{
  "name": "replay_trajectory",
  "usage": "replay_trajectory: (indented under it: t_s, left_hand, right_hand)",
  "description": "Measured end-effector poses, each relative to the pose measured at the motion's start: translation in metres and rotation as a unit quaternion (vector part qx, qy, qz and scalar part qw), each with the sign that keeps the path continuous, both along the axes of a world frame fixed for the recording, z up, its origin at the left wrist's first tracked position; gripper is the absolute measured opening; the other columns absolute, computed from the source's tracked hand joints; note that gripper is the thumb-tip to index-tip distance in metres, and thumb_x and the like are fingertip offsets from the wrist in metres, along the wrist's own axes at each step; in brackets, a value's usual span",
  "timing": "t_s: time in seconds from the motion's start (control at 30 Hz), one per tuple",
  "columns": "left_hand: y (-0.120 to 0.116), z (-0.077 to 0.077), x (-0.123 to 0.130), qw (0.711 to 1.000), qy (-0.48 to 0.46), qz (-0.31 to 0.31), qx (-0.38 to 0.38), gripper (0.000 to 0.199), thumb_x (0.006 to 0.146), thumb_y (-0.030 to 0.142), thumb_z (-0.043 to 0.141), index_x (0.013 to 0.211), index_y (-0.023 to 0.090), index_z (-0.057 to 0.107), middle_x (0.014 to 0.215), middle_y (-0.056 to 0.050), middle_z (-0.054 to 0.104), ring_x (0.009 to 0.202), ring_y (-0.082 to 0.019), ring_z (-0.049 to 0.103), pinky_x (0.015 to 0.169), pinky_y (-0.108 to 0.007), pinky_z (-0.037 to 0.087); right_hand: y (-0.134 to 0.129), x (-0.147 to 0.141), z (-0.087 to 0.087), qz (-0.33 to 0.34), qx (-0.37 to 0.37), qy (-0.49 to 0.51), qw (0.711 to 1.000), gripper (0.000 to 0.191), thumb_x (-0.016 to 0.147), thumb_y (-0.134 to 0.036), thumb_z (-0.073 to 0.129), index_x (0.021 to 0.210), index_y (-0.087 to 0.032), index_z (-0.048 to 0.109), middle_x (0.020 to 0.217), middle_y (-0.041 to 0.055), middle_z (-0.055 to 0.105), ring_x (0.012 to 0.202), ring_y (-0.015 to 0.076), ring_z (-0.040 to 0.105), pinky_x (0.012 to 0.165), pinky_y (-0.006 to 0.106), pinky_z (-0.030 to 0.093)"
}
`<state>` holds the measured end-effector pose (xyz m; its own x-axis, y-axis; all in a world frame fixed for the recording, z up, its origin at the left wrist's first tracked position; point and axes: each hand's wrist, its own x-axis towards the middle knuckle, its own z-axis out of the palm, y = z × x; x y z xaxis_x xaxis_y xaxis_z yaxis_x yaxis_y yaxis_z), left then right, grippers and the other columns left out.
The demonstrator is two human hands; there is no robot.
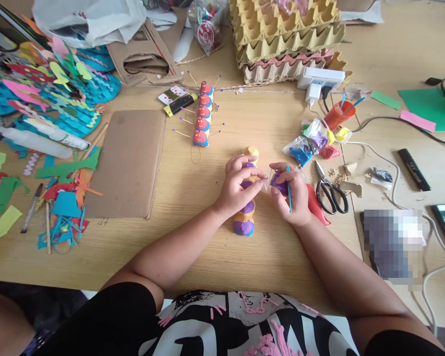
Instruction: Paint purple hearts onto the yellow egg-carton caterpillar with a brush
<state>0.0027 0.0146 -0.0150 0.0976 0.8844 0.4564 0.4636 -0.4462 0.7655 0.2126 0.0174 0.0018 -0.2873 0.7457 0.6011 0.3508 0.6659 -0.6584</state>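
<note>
My right hand [294, 200] is closed around a small clear plastic bag of purple clay [278, 184], with a thin blue modelling tool [289, 190] also held against the fingers. The fingertips of my left hand [241, 185] pinch the bag's clear edge. Under my left hand lies a row of egg-carton cups [244, 227], covered in purple, yellow-orange and blue clay; my fingers hide part of it. Farther back stands a similar row [202, 116] in red and blue, with smiling faces and purple-tipped sticks poking out of its sides.
Black-handled scissors [330, 190] and a red clay packet [317, 205] lie right of my right hand. Bagged clay [302, 151] and an orange cup [340, 116] sit behind. Cardboard [124, 163] and paper scraps [65, 212] are left; egg trays [285, 39] are stacked at the back.
</note>
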Motion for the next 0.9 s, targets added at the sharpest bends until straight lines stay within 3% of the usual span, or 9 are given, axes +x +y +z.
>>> replay_trajectory:
  t_s: [0.17, 0.3, 0.4, 0.53, 0.67, 0.77, 0.9]
  left_hand:
    - [-0.001, 0.0, 0.001, 0.999, -0.033, -0.015, -0.009, 0.025, 0.106, 0.043, 0.082, 0.125, 0.027, 0.078, 0.152, -0.014, 0.07, 0.152, -0.031, 0.061, 0.13, -0.052, 0.055]
    - [-0.002, 0.002, 0.001, 0.999, 0.025, -0.021, -0.001, 0.011, 0.107, 0.039, 0.078, 0.107, 0.028, 0.079, 0.152, -0.012, 0.071, 0.155, -0.032, 0.056, 0.139, -0.057, 0.046]
    - [-0.002, 0.003, 0.0, 0.997, 0.062, -0.02, 0.034, 0.014, 0.108, 0.037, 0.076, 0.098, 0.027, 0.078, 0.151, -0.01, 0.073, 0.158, -0.033, 0.053, 0.142, -0.059, 0.04]
    - [-0.001, 0.002, 0.001, 0.994, 0.066, 0.016, 0.083, 0.018, 0.109, 0.038, 0.075, 0.096, 0.027, 0.08, 0.145, -0.01, 0.075, 0.156, -0.032, 0.054, 0.139, -0.059, 0.043]
    - [-0.002, 0.001, 0.003, 0.992, 0.077, 0.023, 0.094, 0.011, 0.104, 0.032, 0.08, 0.093, 0.029, 0.082, 0.142, -0.008, 0.075, 0.155, -0.035, 0.053, 0.137, -0.062, 0.043]
    - [-0.003, 0.002, 0.005, 0.993, 0.093, 0.022, 0.065, 0.011, 0.101, 0.029, 0.083, 0.09, 0.028, 0.083, 0.143, -0.008, 0.075, 0.156, -0.036, 0.052, 0.138, -0.064, 0.042]
    - [-0.003, 0.004, 0.006, 0.993, 0.087, 0.029, 0.069, 0.014, 0.102, 0.029, 0.083, 0.088, 0.027, 0.083, 0.143, -0.008, 0.077, 0.154, -0.035, 0.054, 0.136, -0.063, 0.044]
  right_hand:
    - [-0.001, 0.002, 0.001, -0.002, 0.034, -0.017, 0.999, 0.023, 0.097, -0.021, 0.069, 0.11, -0.032, 0.053, 0.138, 0.0122, 0.077, 0.11, 0.0347, 0.074, 0.092, 0.058, 0.059]
    - [-0.002, 0.002, 0.002, 0.012, 0.024, -0.029, 0.999, 0.03, 0.092, -0.021, 0.075, 0.11, -0.032, 0.054, 0.144, 0.0125, 0.077, 0.107, 0.035, 0.074, 0.091, 0.058, 0.059]
    - [-0.003, 0.0, 0.003, -0.003, 0.057, -0.026, 0.998, 0.029, 0.094, -0.019, 0.074, 0.111, -0.032, 0.055, 0.145, 0.0122, 0.078, 0.109, 0.0353, 0.074, 0.095, 0.059, 0.058]
    - [-0.004, -0.002, 0.0, -0.12, 0.116, -0.021, 0.986, 0.023, 0.101, -0.031, 0.08, 0.11, -0.032, 0.059, 0.124, 0.0104, 0.079, 0.113, 0.0363, 0.071, 0.105, 0.061, 0.052]
    - [-0.006, -0.005, -0.004, -0.152, 0.078, -0.108, 0.979, 0.033, 0.104, -0.053, 0.079, 0.092, -0.03, 0.059, 0.092, 0.0057, 0.07, 0.091, 0.0308, 0.062, 0.089, 0.051, 0.049]
    - [-0.007, -0.008, -0.002, -0.138, 0.035, -0.14, 0.98, 0.036, 0.111, -0.05, 0.069, 0.085, -0.029, 0.057, 0.087, 0.0059, 0.069, 0.088, 0.0296, 0.06, 0.083, 0.047, 0.046]
    - [-0.008, -0.011, 0.003, -0.137, 0.037, -0.156, 0.978, 0.027, 0.113, -0.032, 0.061, 0.086, -0.027, 0.057, 0.085, 0.0058, 0.069, 0.084, 0.0279, 0.06, 0.08, 0.046, 0.043]
